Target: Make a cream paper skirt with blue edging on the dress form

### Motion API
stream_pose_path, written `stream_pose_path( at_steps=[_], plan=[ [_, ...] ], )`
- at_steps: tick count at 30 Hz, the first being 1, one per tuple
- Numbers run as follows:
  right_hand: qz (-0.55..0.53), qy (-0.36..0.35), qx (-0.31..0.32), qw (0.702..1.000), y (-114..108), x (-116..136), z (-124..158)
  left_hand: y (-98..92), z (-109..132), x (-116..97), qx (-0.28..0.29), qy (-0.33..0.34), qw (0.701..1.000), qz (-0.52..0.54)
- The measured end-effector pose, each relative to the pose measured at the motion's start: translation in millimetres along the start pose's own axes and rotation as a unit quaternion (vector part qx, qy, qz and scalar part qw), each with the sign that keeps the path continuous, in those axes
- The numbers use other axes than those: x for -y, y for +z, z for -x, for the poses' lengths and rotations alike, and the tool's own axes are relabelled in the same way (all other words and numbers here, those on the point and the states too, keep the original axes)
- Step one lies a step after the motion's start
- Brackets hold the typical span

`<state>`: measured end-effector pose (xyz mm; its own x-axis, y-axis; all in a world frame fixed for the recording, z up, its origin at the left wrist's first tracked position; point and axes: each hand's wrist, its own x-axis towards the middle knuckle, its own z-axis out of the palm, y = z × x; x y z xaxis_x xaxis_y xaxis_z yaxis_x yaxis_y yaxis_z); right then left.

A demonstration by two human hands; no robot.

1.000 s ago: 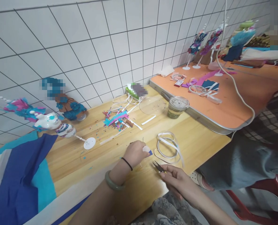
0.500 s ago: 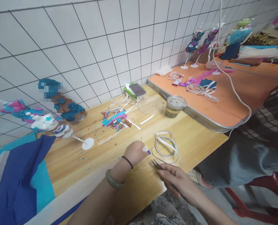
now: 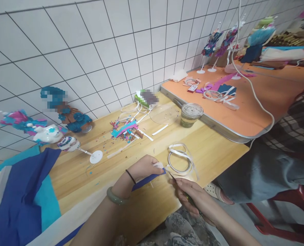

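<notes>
My left hand (image 3: 144,168), with a bangle and a dark band on its wrist, pinches the end of a blue and white strip (image 3: 152,177), which looks like crepe paper. The strip trails back under the wrist. In my right hand (image 3: 190,191) is a slim, dark, pointed tool (image 3: 173,177) that looks like tweezers; the palm hides much of it. Its tip points at the strip's end, with a small gap between. A coil of white ribbon (image 3: 179,160) lies just beyond both hands.
Blue and turquoise sheets (image 3: 24,188) lie at the left, near decorated figures on a white stand (image 3: 96,156). Colourful scraps (image 3: 126,130) and a lidded clear cup (image 3: 190,115) are further back. An orange table (image 3: 226,112) adjoins at the right, where another person's leg (image 3: 264,167) shows.
My left hand has turned and shifted slightly, so more of the blue strip shows. The right-hand tool's prongs, seen apart before, now look together, and that hand has rolled.
</notes>
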<state>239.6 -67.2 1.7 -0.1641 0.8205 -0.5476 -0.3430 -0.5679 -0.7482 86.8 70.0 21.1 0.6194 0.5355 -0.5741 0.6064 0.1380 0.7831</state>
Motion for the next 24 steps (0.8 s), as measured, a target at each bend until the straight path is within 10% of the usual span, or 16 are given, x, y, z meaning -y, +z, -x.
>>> stream_pose_path(
  at_steps=[24],
  plan=[
    [-0.271, 0.050, 0.066, 0.959, 16.2, -3.0, -24.3, -2.4, 6.0, -0.4, 0.012, -0.028, 0.988, 0.154]
  ],
)
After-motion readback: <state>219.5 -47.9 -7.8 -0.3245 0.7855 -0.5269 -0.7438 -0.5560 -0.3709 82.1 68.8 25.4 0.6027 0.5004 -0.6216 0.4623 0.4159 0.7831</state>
